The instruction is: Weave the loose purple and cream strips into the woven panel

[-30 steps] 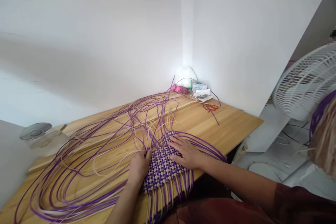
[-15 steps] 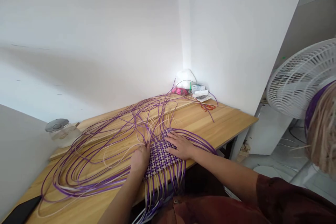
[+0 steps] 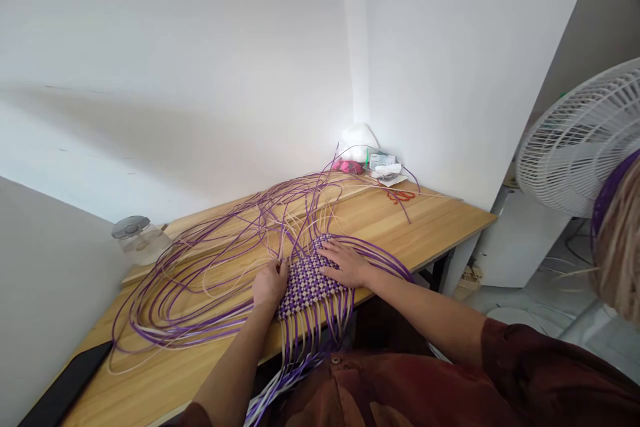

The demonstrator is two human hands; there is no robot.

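Note:
A purple and beige checkered woven mat [image 3: 307, 285] lies at the table's front edge. Its loose strands [image 3: 300, 333] hang over that edge, and more long strands [image 3: 190, 260] loop across the table to the left and back. My left hand [image 3: 270, 283] is closed at the mat's left side, thumb and fingers pinched by the strands there; what exactly is between the fingertips is too small to make out. Flat on the mat's right part rests my right hand [image 3: 345, 263], its fingers spread over the weave.
A glass jar with a grey lid [image 3: 140, 240] stands at the table's left back. A black flat object [image 3: 67, 383] lies at the front left. A white bag [image 3: 357, 141], papers [image 3: 387, 170] and orange cord [image 3: 401, 196] sit in the back corner. To the right is a white fan [image 3: 575, 140].
The camera view has shifted slightly, so the table and jar sit further right and higher in the picture. Both hands stay at about the same places on the mat.

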